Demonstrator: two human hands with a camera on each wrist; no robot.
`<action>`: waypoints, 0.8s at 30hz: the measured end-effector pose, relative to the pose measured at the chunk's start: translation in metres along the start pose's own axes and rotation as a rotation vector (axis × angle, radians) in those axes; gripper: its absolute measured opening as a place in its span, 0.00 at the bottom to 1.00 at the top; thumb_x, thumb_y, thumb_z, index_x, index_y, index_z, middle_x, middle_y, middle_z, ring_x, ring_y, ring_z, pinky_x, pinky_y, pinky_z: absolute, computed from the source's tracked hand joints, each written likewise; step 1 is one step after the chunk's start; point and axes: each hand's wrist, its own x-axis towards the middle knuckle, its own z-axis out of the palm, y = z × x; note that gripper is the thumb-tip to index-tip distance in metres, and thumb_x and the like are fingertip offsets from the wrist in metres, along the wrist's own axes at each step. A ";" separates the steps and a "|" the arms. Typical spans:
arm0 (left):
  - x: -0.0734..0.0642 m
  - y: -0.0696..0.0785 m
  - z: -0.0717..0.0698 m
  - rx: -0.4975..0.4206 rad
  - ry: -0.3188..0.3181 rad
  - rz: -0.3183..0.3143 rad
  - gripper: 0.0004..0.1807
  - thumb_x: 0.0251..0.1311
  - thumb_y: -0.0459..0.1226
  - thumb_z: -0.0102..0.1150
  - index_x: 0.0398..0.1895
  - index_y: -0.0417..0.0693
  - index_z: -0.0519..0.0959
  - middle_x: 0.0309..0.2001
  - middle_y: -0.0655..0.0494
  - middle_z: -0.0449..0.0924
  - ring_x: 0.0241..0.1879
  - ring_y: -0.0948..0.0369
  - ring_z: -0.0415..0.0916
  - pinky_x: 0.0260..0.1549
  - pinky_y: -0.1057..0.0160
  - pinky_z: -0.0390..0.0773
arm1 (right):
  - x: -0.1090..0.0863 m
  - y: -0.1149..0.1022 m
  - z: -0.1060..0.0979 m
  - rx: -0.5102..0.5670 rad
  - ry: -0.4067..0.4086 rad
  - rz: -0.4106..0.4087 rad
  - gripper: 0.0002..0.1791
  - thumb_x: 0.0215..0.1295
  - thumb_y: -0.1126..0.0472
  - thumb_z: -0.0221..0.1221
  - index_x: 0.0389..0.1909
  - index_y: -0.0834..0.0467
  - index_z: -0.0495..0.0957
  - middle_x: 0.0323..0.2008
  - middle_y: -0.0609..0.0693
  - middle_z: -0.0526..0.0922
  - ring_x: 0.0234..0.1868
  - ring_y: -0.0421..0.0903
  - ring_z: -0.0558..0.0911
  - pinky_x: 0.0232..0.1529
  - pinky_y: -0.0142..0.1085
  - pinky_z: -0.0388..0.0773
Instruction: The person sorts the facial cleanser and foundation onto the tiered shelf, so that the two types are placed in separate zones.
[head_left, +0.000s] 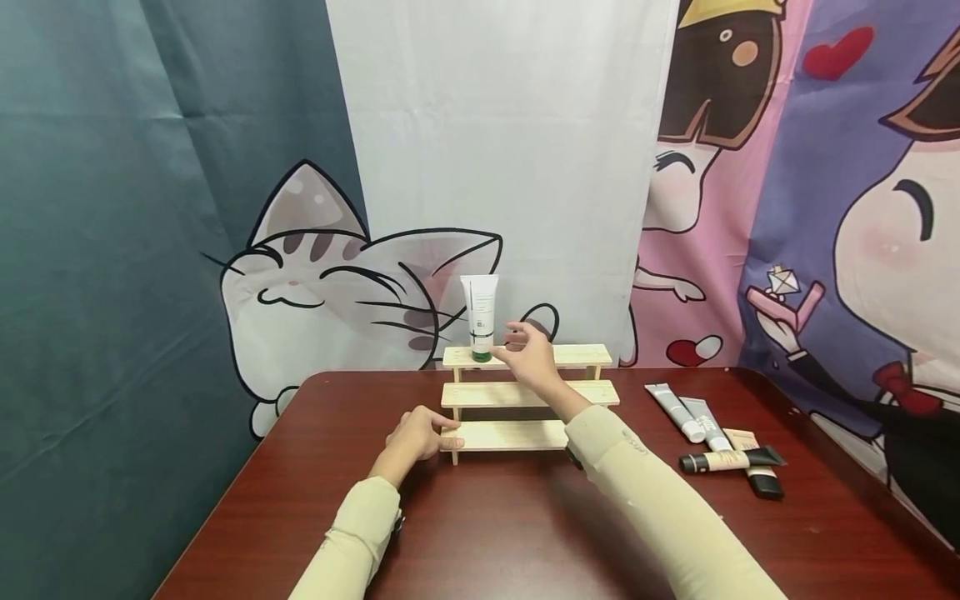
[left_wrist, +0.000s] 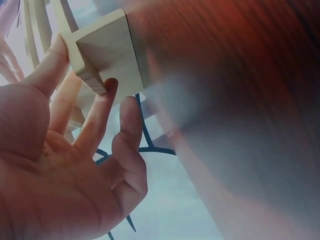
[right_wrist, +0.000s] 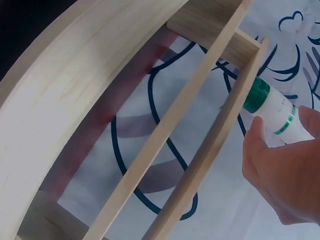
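A white tube with a green cap stands upright, cap down, at the left end of the top tier of a three-tier wooden display stand. My right hand is just right of the tube's lower part, fingers spread and thumb tip right by the cap. In the right wrist view, the green cap rests on the top board and fingertips overlap the tube's white body. My left hand holds the left end of the lowest tier, thumb on top; the left wrist view shows fingertips against the board's underside.
On the dark red table, several tubes lie to the right of the stand: two grey-white ones, a beige one with a black cap, and a black-ended tube across it. A cartoon-printed cloth hangs behind the table.
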 end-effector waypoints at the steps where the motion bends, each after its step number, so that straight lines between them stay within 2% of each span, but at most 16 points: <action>1: 0.000 0.000 0.001 0.000 -0.005 0.000 0.19 0.40 0.55 0.78 0.41 0.72 0.89 0.56 0.48 0.81 0.57 0.47 0.75 0.43 0.43 0.74 | -0.002 0.000 -0.002 -0.002 0.002 0.005 0.32 0.59 0.57 0.71 0.63 0.60 0.72 0.57 0.63 0.80 0.55 0.57 0.82 0.50 0.44 0.81; 7: 0.000 -0.001 0.001 0.003 -0.004 0.004 0.20 0.41 0.55 0.78 0.42 0.72 0.89 0.57 0.48 0.80 0.57 0.47 0.75 0.44 0.42 0.73 | -0.011 -0.005 -0.010 0.021 -0.009 0.027 0.32 0.60 0.58 0.70 0.64 0.60 0.72 0.59 0.63 0.77 0.56 0.58 0.81 0.50 0.45 0.80; 13: -0.003 -0.001 0.003 -0.006 -0.011 -0.011 0.20 0.42 0.56 0.77 0.43 0.73 0.88 0.58 0.48 0.80 0.56 0.46 0.75 0.43 0.43 0.74 | -0.022 -0.005 -0.022 0.030 -0.025 0.061 0.32 0.59 0.59 0.71 0.64 0.59 0.72 0.60 0.61 0.77 0.56 0.57 0.81 0.46 0.41 0.82; 19: 0.000 0.001 0.003 -0.011 0.015 -0.005 0.21 0.43 0.56 0.76 0.45 0.73 0.88 0.58 0.47 0.79 0.56 0.46 0.75 0.43 0.43 0.74 | -0.030 -0.007 -0.038 0.014 0.002 0.027 0.31 0.57 0.60 0.71 0.62 0.60 0.74 0.57 0.62 0.79 0.54 0.58 0.82 0.45 0.43 0.83; 24: -0.001 0.001 0.004 0.003 0.004 -0.012 0.20 0.44 0.56 0.76 0.45 0.74 0.88 0.59 0.47 0.79 0.58 0.47 0.75 0.42 0.44 0.74 | -0.040 -0.004 -0.052 -0.015 -0.029 0.040 0.32 0.58 0.59 0.71 0.64 0.59 0.73 0.58 0.62 0.79 0.55 0.57 0.82 0.47 0.44 0.82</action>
